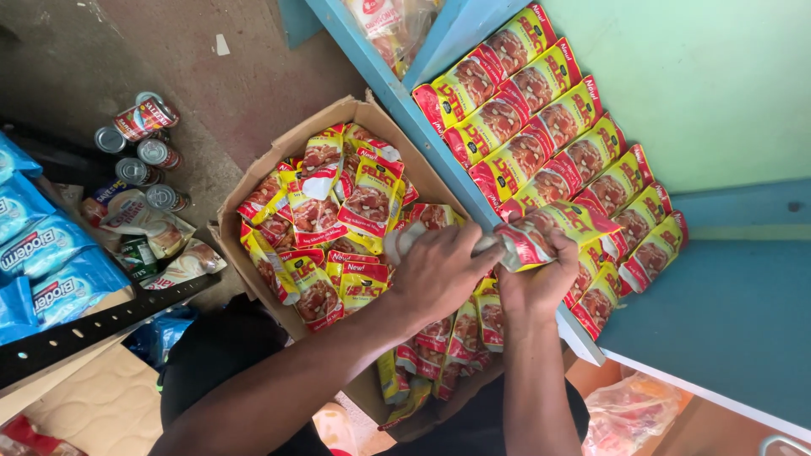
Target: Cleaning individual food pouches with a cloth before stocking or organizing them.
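Two rows of pouches [557, 135] already line the blue shelf [726, 312]; both hands [439, 270] [545, 274] grip another pouch [541, 232], the cardboard box [253, 181] remains mostly full.

Can't see the pouch ends inside my right hand [541, 274], fingers cover them. Left hand [439, 270] hides the pouches under it in the cardboard box [253, 181]; box's near corner is behind my forearm. Blue packs [51, 253] cut off by left edge. Plastic bag [629, 414] cropped at bottom edge. Cans [144, 148]: labels too small to tell.
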